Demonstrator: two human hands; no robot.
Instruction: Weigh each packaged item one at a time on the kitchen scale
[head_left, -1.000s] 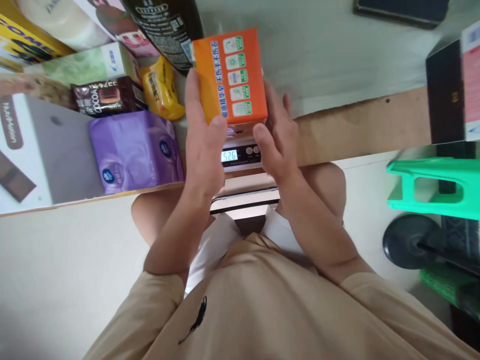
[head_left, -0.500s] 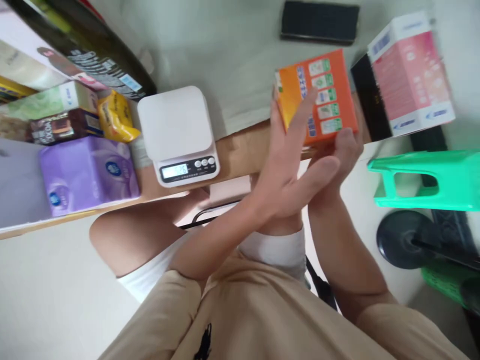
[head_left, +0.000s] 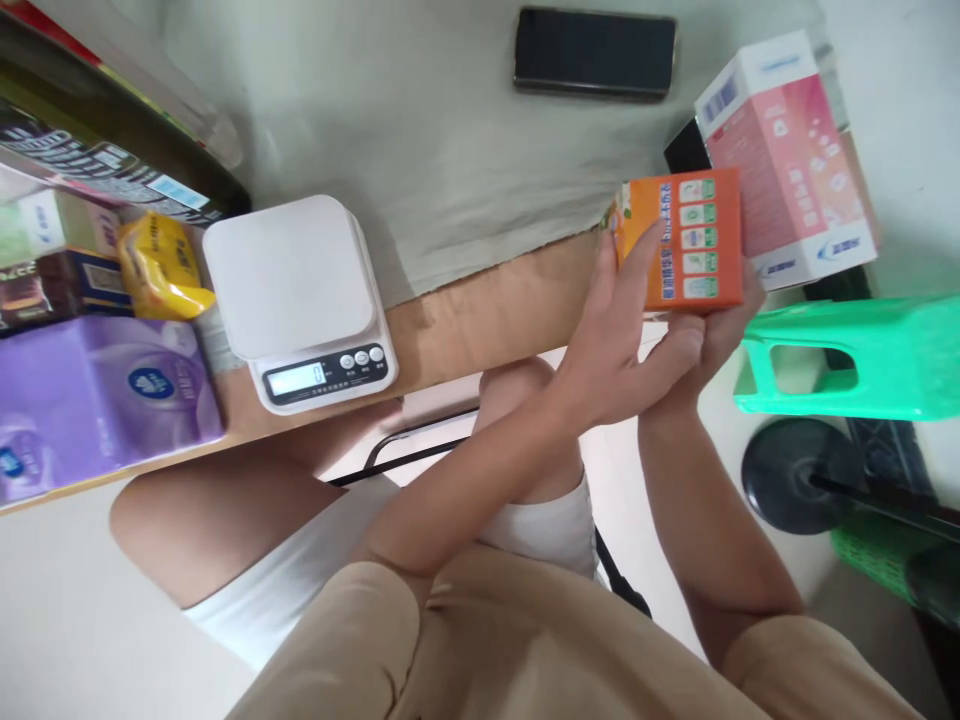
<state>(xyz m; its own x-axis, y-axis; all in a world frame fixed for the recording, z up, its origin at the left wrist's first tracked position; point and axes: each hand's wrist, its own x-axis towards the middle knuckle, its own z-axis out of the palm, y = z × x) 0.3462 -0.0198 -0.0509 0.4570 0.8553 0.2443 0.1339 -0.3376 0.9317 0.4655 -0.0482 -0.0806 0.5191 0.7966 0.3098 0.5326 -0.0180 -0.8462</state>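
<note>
An orange box (head_left: pixel 703 238) with printed labels is held between my two hands, just past the table's front edge. My left hand (head_left: pixel 619 325) is closed on its left side, with one finger lying across the printed face. From below and the right, my right hand (head_left: pixel 694 345) grips the same box; part of its fingers is hidden behind it. To the left stands a white kitchen scale (head_left: pixel 292 280), its platform bare and its display showing what looks like 0.
Left of the scale are a purple tissue pack (head_left: pixel 112 395), a yellow packet (head_left: pixel 161 265) and a dark bottle (head_left: pixel 97 130). A phone (head_left: pixel 596 52) lies at the back. On the right are a pink-and-white box (head_left: pixel 787 160) and, lower, a green stool (head_left: pixel 847 358).
The orange box has turned slightly and shifted right and down in view, both hands still on it. The scale's display has gone from several digits to 0. The view has shifted.
</note>
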